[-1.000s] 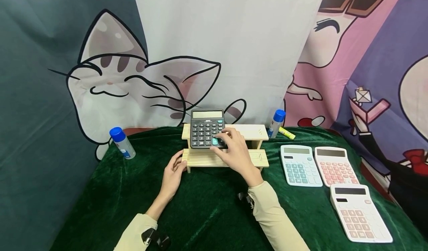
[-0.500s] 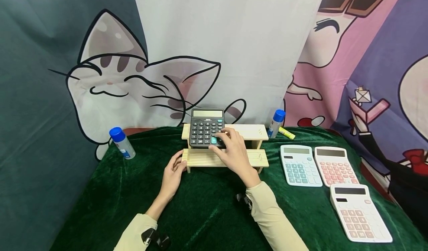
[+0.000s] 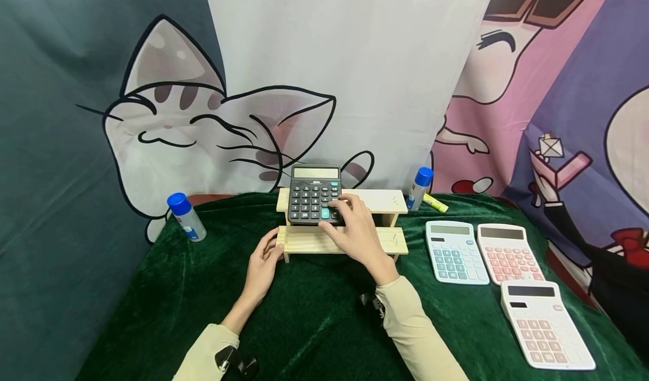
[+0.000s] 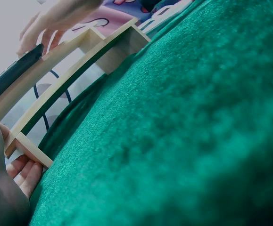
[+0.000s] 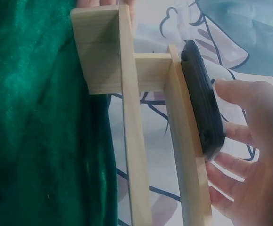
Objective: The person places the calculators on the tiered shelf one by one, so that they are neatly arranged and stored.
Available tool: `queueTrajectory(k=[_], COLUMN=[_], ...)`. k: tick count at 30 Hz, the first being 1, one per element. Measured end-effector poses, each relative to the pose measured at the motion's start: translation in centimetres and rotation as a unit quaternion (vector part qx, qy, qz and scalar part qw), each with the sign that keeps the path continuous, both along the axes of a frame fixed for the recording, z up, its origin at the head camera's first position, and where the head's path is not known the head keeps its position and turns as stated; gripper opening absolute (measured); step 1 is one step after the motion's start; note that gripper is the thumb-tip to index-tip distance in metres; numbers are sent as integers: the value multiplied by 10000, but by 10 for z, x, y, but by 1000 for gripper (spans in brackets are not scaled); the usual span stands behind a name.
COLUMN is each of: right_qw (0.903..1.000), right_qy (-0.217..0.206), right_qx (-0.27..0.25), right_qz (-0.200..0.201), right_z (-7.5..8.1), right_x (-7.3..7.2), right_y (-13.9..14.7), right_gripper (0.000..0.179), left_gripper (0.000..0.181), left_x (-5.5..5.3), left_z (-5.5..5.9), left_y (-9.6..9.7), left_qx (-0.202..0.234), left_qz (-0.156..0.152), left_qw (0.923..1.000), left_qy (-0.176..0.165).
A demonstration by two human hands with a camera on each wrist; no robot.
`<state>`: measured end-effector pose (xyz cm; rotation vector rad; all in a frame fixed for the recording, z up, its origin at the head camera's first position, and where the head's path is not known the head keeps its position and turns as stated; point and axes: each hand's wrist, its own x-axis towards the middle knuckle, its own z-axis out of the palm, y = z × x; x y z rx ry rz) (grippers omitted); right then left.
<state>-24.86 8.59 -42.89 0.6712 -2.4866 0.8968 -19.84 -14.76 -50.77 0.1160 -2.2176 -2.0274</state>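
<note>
A black desk calculator (image 3: 310,195) lies on the upper board of a two-step wooden stand (image 3: 309,240), near its left end. My right hand (image 3: 361,234) reaches over the lower step. Its thumb touches the calculator's bottom edge and its index finger rests on the keys at the lower right. In the right wrist view, other fingers (image 5: 221,176) lie by the board's edge beside the calculator (image 5: 203,103). My left hand (image 3: 261,269) grips the left end of the lower step; in the left wrist view, curled fingers (image 4: 28,173) show by the stand's end piece (image 4: 35,148).
To the right lie a pale blue calculator (image 3: 450,231), a pink calculator (image 3: 502,233) and a white calculator (image 3: 568,330). A blue-capped bottle (image 3: 190,223) stands at the left, another blue-capped bottle (image 3: 417,194) behind right, beside a yellow-green tube (image 3: 435,203). Green cloth (image 3: 314,319) covers the table.
The black calculator shifts slightly on the upper board, a little left and then back right, with my right hand following. My left hand stays on the stand.
</note>
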Motion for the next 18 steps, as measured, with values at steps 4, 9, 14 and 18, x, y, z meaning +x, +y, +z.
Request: queueTrajectory(k=[4,9,14,18], right_qw=[9998,9988,9946,9902], right_qy=[-72,168,356,70], right_qx=[-174,-449,-841,-1036], right_qz=[-8,-138,-487,-929], right_z=[3,4,2,-6], right_x=[1,6,11,17], right_y=[10,34,69,101], right_gripper=[47,47,54,61], left_gripper=[46,46,45,45], left_x=[-1,-1,0,1], left_z=[-1,-2,-3,-2], left_y=[1,2,0,0], left_qx=[10,-6,-15,6], left_qz=[-25,-22,21,-10], left_qw=[10000,10000,9999,10000], left_qy=[81,68,101,85])
